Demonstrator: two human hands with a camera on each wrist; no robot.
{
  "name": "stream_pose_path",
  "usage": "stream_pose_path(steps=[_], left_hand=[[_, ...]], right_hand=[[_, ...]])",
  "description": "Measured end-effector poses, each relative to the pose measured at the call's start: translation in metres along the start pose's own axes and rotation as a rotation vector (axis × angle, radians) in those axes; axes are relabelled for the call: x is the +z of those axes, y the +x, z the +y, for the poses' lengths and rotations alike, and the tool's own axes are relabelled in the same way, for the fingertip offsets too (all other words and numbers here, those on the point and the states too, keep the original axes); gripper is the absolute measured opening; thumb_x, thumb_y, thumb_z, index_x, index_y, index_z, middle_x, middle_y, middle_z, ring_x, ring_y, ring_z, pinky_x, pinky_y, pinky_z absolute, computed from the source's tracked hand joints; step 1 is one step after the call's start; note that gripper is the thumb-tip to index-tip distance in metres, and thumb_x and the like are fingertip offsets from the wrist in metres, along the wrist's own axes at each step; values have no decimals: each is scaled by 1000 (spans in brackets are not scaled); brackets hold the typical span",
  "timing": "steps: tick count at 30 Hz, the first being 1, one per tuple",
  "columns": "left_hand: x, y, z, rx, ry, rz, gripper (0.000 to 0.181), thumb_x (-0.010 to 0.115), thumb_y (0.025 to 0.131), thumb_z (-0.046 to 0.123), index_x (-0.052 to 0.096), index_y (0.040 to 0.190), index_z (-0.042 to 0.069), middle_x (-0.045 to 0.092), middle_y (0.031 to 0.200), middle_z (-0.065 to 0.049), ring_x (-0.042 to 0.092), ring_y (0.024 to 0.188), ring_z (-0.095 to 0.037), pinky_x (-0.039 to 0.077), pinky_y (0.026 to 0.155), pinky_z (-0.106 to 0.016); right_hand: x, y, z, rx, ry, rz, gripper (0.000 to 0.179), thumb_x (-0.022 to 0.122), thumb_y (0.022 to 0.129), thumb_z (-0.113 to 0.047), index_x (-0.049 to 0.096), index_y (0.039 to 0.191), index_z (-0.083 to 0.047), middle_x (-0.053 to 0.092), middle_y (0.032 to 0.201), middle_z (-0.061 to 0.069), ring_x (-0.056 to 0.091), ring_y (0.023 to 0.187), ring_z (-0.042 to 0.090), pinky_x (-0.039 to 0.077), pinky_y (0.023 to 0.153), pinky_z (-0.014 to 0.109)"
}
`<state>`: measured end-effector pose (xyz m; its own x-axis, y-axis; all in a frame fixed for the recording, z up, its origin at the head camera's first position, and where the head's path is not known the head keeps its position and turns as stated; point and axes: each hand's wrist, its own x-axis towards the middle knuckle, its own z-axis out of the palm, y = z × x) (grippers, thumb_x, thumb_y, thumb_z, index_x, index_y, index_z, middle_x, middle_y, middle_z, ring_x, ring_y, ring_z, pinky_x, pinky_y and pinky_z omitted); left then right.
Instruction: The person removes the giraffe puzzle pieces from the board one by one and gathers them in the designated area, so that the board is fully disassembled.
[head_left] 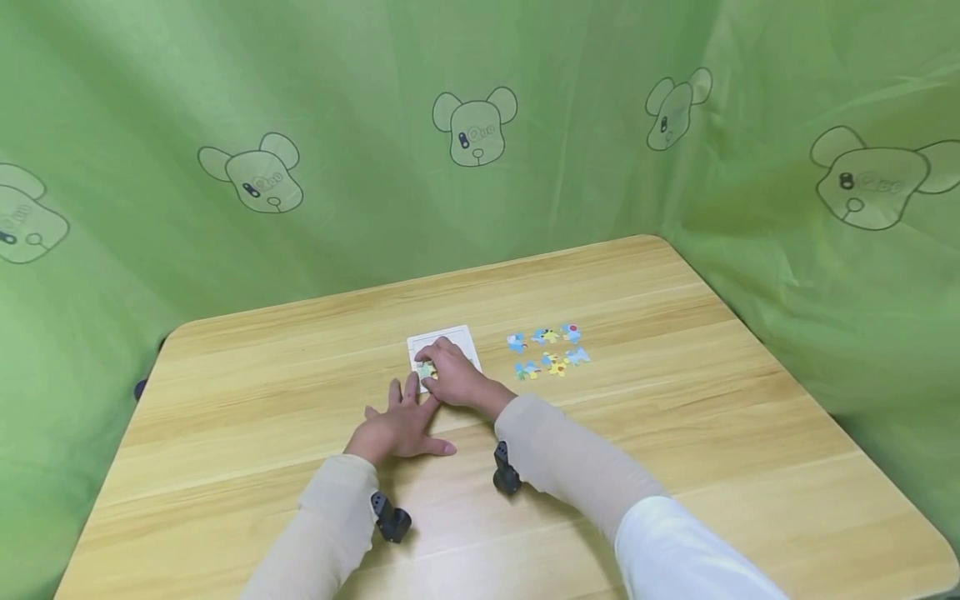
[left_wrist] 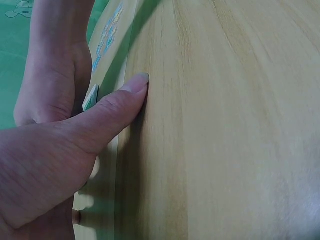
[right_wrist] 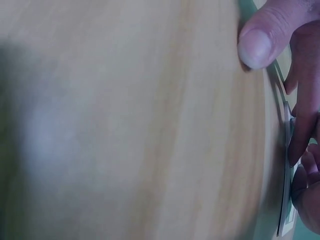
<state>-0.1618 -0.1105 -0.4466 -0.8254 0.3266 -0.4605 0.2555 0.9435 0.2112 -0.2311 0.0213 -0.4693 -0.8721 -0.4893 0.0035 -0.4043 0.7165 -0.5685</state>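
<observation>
A white puzzle tray (head_left: 463,337) lies on the table, with a green and yellow puzzle piece (head_left: 427,369) near its lower left corner. My right hand (head_left: 453,375) reaches over the tray, its curled fingers and thumb gripping around that piece; the palm side is mostly hidden in the head view. In the right wrist view, the right fingers (right_wrist: 306,192) bend down at the tray's edge (right_wrist: 286,220). My left hand (head_left: 401,427) lies spread just below the tray, fingertips by its near edge and thumb (left_wrist: 117,107) pointing out over the wood.
To the right of the tray, blue and yellow puzzle pieces (head_left: 555,363) lie in two loose rows. The wooden table (head_left: 675,433) has rounded corners. A green curtain (head_left: 360,192) with bear-head outlines hangs behind it and along both sides.
</observation>
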Motion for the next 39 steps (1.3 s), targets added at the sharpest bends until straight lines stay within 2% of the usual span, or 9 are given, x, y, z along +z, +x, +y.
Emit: stream_pose_path(steps=[7, 11, 17, 25, 30, 39], left_hand=[[0, 0, 0, 0, 10, -7, 95, 55, 76, 72, 15, 152, 30, -6, 157, -20, 1, 141, -47, 19, 93, -79], [-1, -1, 1, 2, 3, -15, 95, 54, 77, 72, 16, 152, 30, -5, 157, -19, 0, 141, -47, 19, 93, -79], [0, 0, 1, -1, 2, -21, 95, 54, 77, 72, 14, 152, 30, -5, 157, -19, -1, 142, -46, 19, 95, -79], [-1, -1, 2, 2, -14, -15, 94, 55, 77, 70, 15, 152, 29, -6, 158, -18, -1, 142, -46, 18, 94, -79], [-1, -2, 3, 2, -6, -14, 94, 55, 78, 70, 15, 152, 29, -5, 157, -19, 0, 142, -46, 18, 94, -79], [-1, -1, 2, -1, -5, -10, 95, 55, 76, 72, 12, 152, 34, -5, 157, -20, -1, 141, -47, 18, 94, -79]], right_hand=[[2, -1, 1, -8, -1, 23, 39, 66, 85, -12, 59, 123, -7, 49, 109, 4, 48, 96, 15, 46, 86, 27], [2, -3, 0, -22, -8, 45, 35, 68, 84, -11, 61, 118, -8, 49, 108, 3, 51, 98, 15, 46, 90, 26], [1, -6, -2, -25, 10, 42, 35, 67, 84, -9, 59, 119, -8, 49, 112, 4, 54, 101, 15, 46, 94, 26], [1, -8, 2, -62, 31, 58, 30, 63, 87, -6, 60, 117, -10, 53, 98, 0, 52, 87, 12, 47, 78, 23], [-1, -10, 4, -31, 96, 90, 32, 64, 87, -8, 60, 118, -13, 55, 93, -2, 51, 83, 10, 47, 74, 22], [-14, -18, 9, 34, 202, 148, 32, 67, 85, -9, 58, 116, -13, 60, 94, -1, 57, 84, 11, 50, 79, 24]])
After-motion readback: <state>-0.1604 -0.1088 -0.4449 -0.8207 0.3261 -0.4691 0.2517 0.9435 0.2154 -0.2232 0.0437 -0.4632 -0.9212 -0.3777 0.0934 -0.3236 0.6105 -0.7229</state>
